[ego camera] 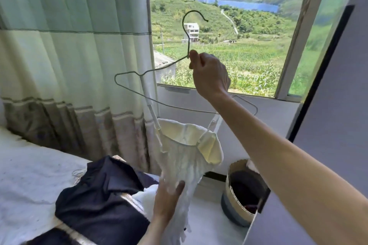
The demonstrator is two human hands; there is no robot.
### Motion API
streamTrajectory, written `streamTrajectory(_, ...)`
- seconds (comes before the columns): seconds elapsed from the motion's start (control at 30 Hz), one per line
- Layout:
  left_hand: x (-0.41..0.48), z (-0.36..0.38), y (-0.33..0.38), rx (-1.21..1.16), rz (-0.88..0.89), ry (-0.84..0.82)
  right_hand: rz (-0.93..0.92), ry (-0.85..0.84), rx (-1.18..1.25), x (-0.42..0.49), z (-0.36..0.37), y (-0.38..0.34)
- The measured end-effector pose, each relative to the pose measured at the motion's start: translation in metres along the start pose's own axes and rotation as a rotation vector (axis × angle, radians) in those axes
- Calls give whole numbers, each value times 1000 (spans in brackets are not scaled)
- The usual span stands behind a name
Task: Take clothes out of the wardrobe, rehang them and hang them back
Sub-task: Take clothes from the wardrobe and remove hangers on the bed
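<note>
**Item: white strappy top on wire hanger, held up for rehanging**

1. Left hand (169,195), nearest the viewer. Raised from below against the lower body of the white top (185,157). Fingers extended along the cloth, thumb spread apart. It probably steadies or smooths the fabric so that it falls straight, and no firm clasp can be made out.
2. Dark garment (99,191), crumpled on the bed (29,175), just left of the left hand. Apparently set aside, awaiting its turn.
3. Woven basket (237,201), on the floor to the right, with dark contents.
4. White top, hanging free between the two hands. Both thin straps are looped over the hanger's lower wire and the neckline sags open.
5. Right hand (209,73), arm extended. Finger and thumb pinch the wire hanger (188,45) at its neck, just below the hook. The hook is thus left free, presumably for the rail.
6. Grey panel (328,115), far right, possibly the wardrobe door.
7. Striped curtain (69,45) and open window (294,45), behind everything, with fields and hills beyond.

Status, as judged: the top is mounted but not yet hung back.
</note>
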State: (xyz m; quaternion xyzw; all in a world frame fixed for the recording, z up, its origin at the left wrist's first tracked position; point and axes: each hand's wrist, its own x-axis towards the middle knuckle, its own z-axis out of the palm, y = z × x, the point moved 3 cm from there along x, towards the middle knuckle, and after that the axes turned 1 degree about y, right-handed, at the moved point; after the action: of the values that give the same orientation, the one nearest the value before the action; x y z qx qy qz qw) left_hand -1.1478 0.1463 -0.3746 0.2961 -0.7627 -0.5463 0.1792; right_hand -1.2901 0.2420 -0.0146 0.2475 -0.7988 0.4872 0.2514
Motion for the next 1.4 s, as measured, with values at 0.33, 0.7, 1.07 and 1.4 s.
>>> streamTrajectory(0.33, 56, 41, -9, 316, -35, -50, 188, 95, -60, 19, 0, 3)
streamTrajectory(0.7, 55, -39, 4, -152, -114, -341, 309, 152, -231, -14, 11, 76)
streamTrajectory(1.07, -95, -229, -1, -196, -319, 14, 51, -400, -87, -143, 185, 48)
streamTrajectory(1.4, -315, -301, -40, 195, -592, 755, -199, -980, 250, -347, 266, -96)
